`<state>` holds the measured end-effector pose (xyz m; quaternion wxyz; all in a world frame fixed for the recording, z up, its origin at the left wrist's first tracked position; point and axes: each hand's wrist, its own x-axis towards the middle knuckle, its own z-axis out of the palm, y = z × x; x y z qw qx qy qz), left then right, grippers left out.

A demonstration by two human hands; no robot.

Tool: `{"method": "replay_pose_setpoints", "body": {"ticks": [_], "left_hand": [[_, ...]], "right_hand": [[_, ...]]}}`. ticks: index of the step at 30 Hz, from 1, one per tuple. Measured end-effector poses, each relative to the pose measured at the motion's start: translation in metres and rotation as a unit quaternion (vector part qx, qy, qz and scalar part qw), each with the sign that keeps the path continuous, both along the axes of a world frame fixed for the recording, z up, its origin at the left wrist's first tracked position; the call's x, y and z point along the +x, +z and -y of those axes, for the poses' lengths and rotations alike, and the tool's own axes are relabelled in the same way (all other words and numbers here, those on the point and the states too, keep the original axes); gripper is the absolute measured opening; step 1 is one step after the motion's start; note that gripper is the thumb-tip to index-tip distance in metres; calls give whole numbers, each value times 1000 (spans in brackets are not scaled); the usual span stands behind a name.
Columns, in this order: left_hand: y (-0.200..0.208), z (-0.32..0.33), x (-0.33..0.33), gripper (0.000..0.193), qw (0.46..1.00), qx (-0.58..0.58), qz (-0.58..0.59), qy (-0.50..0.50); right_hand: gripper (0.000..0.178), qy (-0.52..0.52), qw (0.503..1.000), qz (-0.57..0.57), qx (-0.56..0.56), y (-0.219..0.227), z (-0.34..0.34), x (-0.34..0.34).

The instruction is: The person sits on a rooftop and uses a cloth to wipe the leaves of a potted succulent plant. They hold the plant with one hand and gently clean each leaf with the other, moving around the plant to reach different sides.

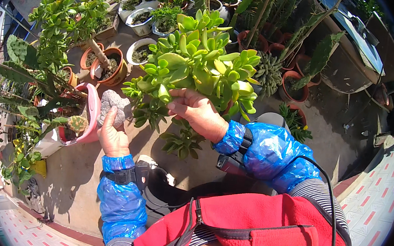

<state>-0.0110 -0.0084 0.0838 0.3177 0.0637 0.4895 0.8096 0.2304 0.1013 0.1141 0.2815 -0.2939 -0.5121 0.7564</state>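
Observation:
A large jade plant (pixel 201 67) with thick, glossy green leaves stands right in front of me; its pot is mostly hidden by the foliage. My right hand (pixel 201 115) reaches into its lower leaves, thumb and fingers pinched around a leaf. My left hand (pixel 114 139) is closed on a crumpled grey cloth (pixel 113 101) to the left of the plant, with the thumb lying over it. Both forearms wear blue plastic sleeves (pixel 122 204), with a dark strap at each wrist.
A pink-rimmed planter (pixel 93 111) with a round cactus stands close to my left hand. Behind it, a tall succulent grows in an orange pot (pixel 116 67). Several potted plants crowd the back, near a big brown vat (pixel 342 66). A small potted plant (pixel 296 119) sits beyond my right forearm.

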Motion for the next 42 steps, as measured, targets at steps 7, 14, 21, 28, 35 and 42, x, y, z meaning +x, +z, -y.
{"method": "replay_pose_setpoints", "body": {"ticks": [7,14,21,28,35,42], "left_hand": [[27,0,37,44,971,38,-226,-68],[74,-11,57,40,769,24,-630,-107],[128,-24,79,42,555,-157,-783,-234],[112,-37,83,43,564,-200,-764,-241],[97,-33,73,49,631,-169,-718,-241],[90,-31,71,47,711,-137,-681,-112]], "right_hand": [[51,5,996,31,-89,13,-4,-3],[37,5,996,-19,-83,6,-4,-13],[35,13,996,-63,-67,-7,-5,-21],[36,-11,981,-128,-145,-16,0,-20],[43,-4,970,-169,-176,-21,5,-22],[40,-13,972,-162,-171,-13,9,-18]]}}
